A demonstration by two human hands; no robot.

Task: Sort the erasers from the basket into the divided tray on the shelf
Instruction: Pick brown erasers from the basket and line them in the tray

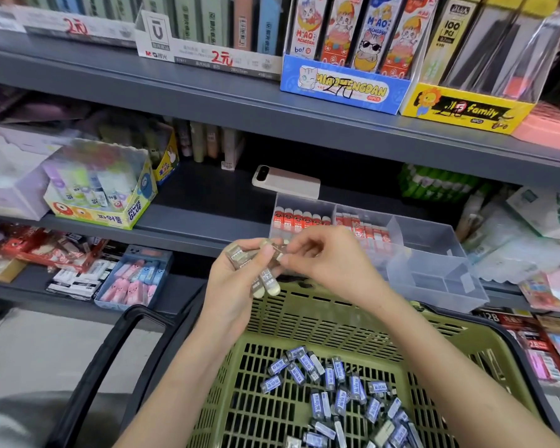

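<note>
Fingers [267, 253] of the left hand [236, 286] grip grey-sleeved white erasers [267, 279]. The right hand [330, 263] pinches one above the green plastic basket [337, 321].

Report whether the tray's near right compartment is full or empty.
Empty: only clear plastic shows in that compartment of the tray; red erasers stand in the back left ones.

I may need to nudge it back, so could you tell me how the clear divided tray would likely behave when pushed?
The divided tray looks like thin clear plastic, so it is probably light and stiff, sliding easily on the shelf. Red erasers fill only its far compartments, so the near end may swing sideways.
</note>
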